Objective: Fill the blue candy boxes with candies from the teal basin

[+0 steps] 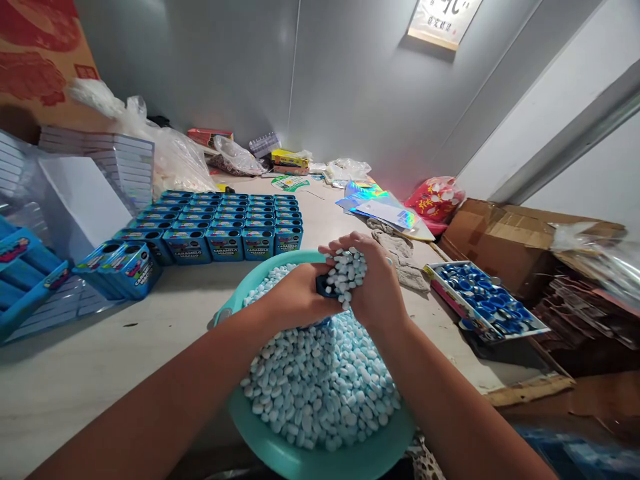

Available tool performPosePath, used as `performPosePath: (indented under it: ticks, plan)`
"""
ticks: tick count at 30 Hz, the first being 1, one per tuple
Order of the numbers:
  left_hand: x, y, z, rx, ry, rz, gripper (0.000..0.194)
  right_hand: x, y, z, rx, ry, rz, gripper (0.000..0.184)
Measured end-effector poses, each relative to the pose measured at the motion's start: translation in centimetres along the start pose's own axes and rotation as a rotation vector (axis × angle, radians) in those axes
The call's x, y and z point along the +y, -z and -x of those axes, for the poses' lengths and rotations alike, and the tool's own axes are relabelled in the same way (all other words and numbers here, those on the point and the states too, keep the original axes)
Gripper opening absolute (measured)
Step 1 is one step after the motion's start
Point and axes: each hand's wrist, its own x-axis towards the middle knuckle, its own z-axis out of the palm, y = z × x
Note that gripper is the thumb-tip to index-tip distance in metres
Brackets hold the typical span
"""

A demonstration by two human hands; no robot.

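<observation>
— While looking down into the basin (300, 463), what to log for each grip?

— Log the left hand (300, 293) as wrapped around a dark blue container (325, 288), held above the basin. Log the right hand (377, 280) as cupped around pale candies (347, 273), heaped right at the container's mouth.

— Anything hidden or unclear?

— Can barely make out the container: mostly covered by the left hand, showing just a bit of rim and some blue underneath. Cannot tell how full. Cut off by the frame: the blue display box (35, 301) at far left, the wall hanging (444, 21) up top, the forearms (450, 393) at the bottom. Too blurred to name: blue stuff (580, 453) at lower right.

— And around?

— See more pale candies filling the basin. Add rows of blue boxes (225, 243) marked CARAMELO MACIZO, beyond it to the left on the surface (200, 300). To the right, add grey cloth (400, 257), a carton (460, 303) of blue caps (483, 293) and cardboard boxes (475, 233). Farther back, add shiny sheets (375, 203), a red bag (435, 200) and clear plastic bags (175, 157).

— Anything in the way?

— Mark both forearms as crossing over the basin's sides, with hands blocking part of the far rim. Mark the back rows as mostly hidden behind the front boxes.
</observation>
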Motion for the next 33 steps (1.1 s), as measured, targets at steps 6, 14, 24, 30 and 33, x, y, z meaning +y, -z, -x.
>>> performPosePath:
  ticks: [6,14,24,30,33]
  plan:
    - [-0.6,-0.1,-0.1,0.021,-0.089,-0.069,0.018,0.2,0.0,-0.3,0.015,-0.020,-0.029,0.022]
    - [-0.7,-0.3,-0.3,0.080,-0.141,-0.096,0.025,0.3,0.0,-0.6,0.004,0.052,0.006,0.027]
    - [0.1,0.0,-0.4,0.146,-0.144,-0.238,0.027,-0.1,-0.2,-0.3,-0.109,0.152,0.026,0.037]
    - [0.6,-0.5,-0.1,0.143,-0.108,-0.204,0.025,0.3,-0.2,-0.3,-0.084,0.162,0.066,0.041]
    - [0.6,-0.9,-0.2,0.159,-0.105,-0.221,0.023,0.3,-0.2,-0.4,-0.065,0.175,0.066,0.043]
